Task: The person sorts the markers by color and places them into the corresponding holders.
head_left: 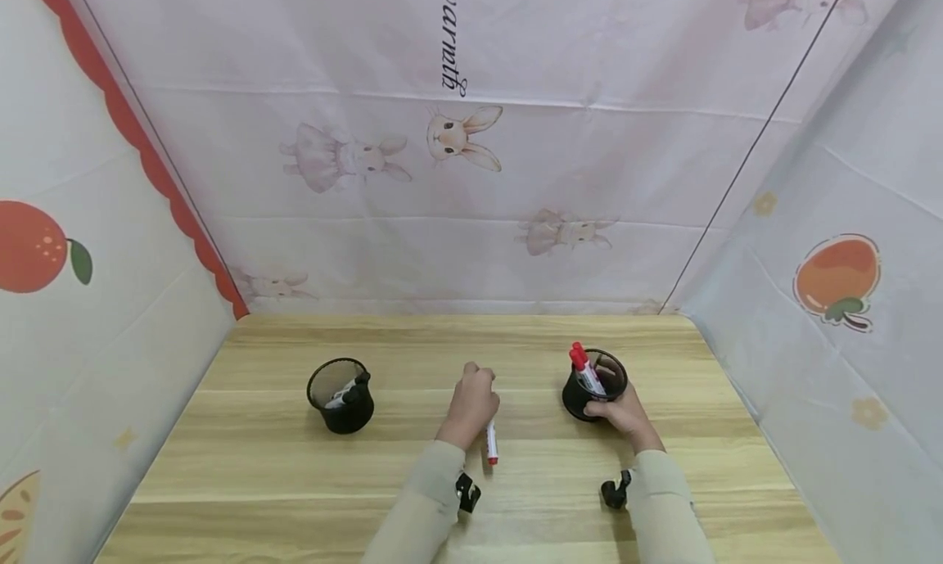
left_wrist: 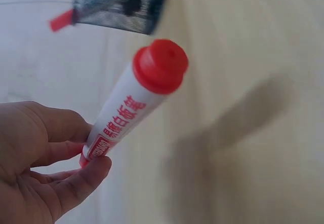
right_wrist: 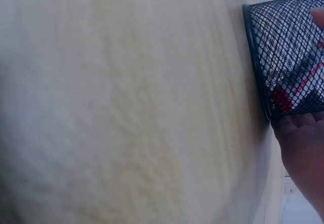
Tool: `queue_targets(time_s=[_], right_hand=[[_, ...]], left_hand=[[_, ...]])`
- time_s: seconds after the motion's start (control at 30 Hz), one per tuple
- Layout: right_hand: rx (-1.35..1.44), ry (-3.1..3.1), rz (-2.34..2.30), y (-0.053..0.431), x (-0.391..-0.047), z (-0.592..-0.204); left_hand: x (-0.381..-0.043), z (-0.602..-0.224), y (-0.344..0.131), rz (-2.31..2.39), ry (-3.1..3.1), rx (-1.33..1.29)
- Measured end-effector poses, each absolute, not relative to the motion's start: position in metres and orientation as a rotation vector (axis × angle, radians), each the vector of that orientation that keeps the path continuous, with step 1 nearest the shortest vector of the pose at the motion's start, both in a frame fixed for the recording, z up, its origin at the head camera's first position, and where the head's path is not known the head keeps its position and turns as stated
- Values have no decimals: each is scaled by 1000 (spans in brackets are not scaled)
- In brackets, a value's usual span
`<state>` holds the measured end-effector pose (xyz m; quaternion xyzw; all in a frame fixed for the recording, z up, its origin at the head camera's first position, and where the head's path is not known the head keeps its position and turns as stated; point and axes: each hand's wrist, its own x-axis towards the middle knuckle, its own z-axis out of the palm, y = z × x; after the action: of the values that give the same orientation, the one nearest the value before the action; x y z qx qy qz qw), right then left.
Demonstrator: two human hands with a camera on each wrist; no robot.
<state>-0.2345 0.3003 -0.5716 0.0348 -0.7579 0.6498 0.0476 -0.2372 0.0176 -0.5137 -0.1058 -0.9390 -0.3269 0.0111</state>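
Observation:
My left hand (head_left: 474,404) pinches a whiteboard marker (head_left: 492,447) above the middle of the table, its red end pointing toward me. In the left wrist view, thumb and fingers hold the white marker (left_wrist: 124,105) near its lower end, with red Chinese lettering along the barrel. My right hand (head_left: 629,415) grips the black mesh pen cup (head_left: 577,402) from its right side, the thumb at the front. Red-capped markers (head_left: 585,371) lean inside this cup and stick out over its rim. In the right wrist view, the cup's mesh wall (right_wrist: 286,36) partly hides the markers inside.
A second black mesh pen cup (head_left: 348,421) stands at the left of the wooden table (head_left: 258,482), holding white markers with black caps (head_left: 355,390). Printed fabric walls (head_left: 412,261) enclose the table at the back and both sides. Black wrist cameras (head_left: 467,494) hang beneath the sleeves.

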Motion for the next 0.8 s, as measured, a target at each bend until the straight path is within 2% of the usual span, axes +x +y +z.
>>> queue_targets(time_s=[0.23, 0.53, 0.8], right_hand=[[111, -2319, 1962, 301, -234, -571], [127, -2296, 1981, 300, -233, -568], [96, -2308, 1996, 295, -229, -559]], left_hand=[[-237, -495, 21, -1005, -2912, -368], [-236, -498, 24, -1036, -2860, -381], [-237, -503, 28, -1319, -2688, -375]])
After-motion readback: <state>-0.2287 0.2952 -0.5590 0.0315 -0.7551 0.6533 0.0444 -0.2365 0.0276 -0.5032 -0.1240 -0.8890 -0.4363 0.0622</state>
